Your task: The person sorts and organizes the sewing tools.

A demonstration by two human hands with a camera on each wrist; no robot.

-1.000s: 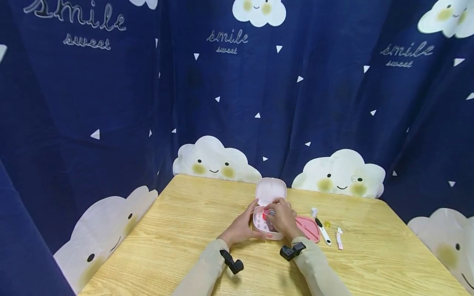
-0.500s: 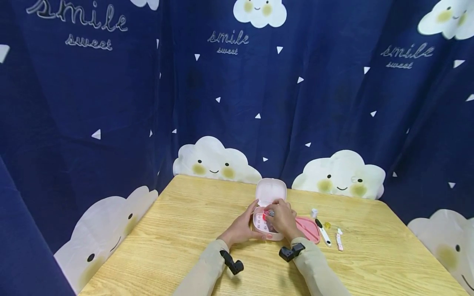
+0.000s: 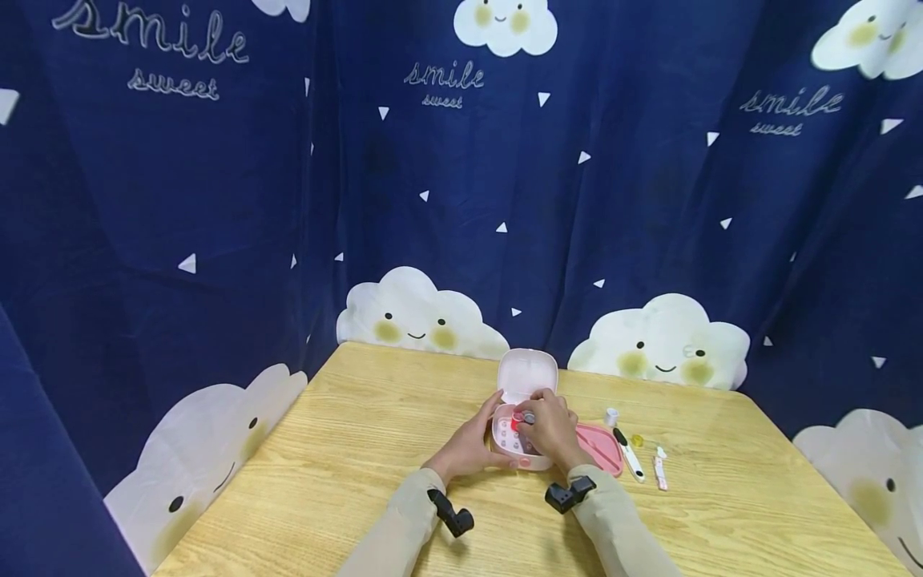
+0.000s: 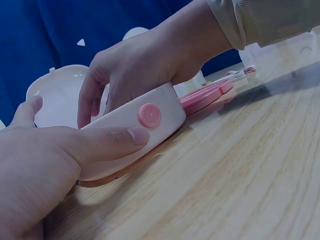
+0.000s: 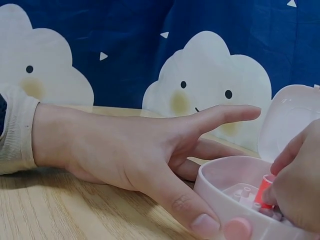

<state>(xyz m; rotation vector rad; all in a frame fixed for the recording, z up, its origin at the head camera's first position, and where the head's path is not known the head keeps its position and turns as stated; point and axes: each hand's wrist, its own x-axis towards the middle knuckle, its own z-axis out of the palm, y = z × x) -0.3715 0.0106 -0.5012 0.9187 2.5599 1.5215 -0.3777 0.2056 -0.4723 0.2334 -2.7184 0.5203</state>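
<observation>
Lower centre of the head view: two sleeved forearms (image 3: 620, 517) reach up from the bottom edge, converging. Left hand (image 3: 469, 443) grips the left side of a pink box (image 4: 173, 102) on the wood surface (image 3: 404, 401), thumb along its front wall just beside a round button (image 4: 149, 115), index finger stretched outward. Right hand (image 3: 553, 429) arches in over the box's right side, fingers pointing down, pinching a red cylinder (image 5: 263, 192) inside it, nearly upright. Behind, lid (image 3: 528, 373) raised.
</observation>
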